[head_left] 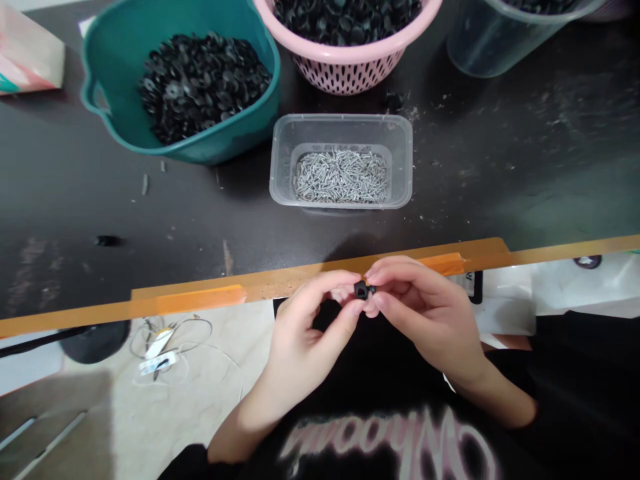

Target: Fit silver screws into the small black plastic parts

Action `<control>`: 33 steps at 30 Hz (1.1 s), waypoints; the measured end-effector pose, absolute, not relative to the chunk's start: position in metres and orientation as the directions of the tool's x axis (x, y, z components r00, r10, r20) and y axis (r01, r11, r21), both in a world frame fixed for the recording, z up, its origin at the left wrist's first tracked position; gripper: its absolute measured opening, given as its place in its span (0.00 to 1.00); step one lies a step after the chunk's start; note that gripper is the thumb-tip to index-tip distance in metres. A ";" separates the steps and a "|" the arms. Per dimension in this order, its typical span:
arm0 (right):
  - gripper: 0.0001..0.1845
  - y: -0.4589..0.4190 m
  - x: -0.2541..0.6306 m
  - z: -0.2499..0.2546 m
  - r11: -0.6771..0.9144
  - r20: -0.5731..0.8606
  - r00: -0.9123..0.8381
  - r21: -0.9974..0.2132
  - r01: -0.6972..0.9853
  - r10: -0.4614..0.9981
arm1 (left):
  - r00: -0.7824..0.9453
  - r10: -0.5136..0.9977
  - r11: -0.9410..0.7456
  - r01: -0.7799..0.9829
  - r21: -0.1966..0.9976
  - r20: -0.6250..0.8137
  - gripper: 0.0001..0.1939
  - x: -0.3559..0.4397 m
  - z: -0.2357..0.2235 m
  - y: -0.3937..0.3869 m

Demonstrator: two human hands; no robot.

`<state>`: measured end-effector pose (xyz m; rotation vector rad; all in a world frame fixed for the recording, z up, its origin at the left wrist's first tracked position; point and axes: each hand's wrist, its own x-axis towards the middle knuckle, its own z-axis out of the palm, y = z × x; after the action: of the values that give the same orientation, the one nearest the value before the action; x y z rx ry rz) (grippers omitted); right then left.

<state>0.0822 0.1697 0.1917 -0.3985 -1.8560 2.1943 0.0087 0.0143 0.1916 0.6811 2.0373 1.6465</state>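
Observation:
Between my two hands, just off the table's front edge, is a small black plastic part (pixel 361 289) with a hollow opening facing up. My left hand (pixel 315 327) pinches it from the left between thumb and fingertips. From the right, my right hand (pixel 425 310) closes thumb and index finger on a small dark knob-like end of it. Whether that end is a separate piece, I cannot tell. Beyond my hands stands a clear plastic tub (pixel 341 200) with many small silver pins or screws (pixel 343 177) in it.
A teal bin (pixel 185 150) of black disc-like parts stands back left. Behind the tub is a pink basket (pixel 350 53) of black parts, with a clear container (pixel 490 47) to its right. A loose black piece (pixel 106 240) lies left. Orange tape (pixel 270 283) lines the table edge.

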 end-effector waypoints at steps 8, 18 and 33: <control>0.11 0.168 0.083 0.195 -0.101 -0.038 -0.937 -0.995 0.003 0.346 | -0.804 0.591 0.139 0.030 0.990 -0.059 0.16 0.010 0.190 0.013; 0.13 0.170 0.089 0.202 0.227 0.141 -0.930 -0.972 -0.064 0.340 | -0.774 0.633 0.054 0.030 0.998 -0.011 0.22 0.011 0.191 0.008; 0.13 0.170 0.093 0.197 0.165 0.033 -0.931 -0.986 0.030 0.362 | -0.763 0.646 0.073 0.086 0.994 0.018 0.16 0.008 0.194 0.010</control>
<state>0.0926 0.1700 0.1970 -0.3786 -2.1829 1.8371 0.0085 0.0102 0.1940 0.7245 1.9271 1.7345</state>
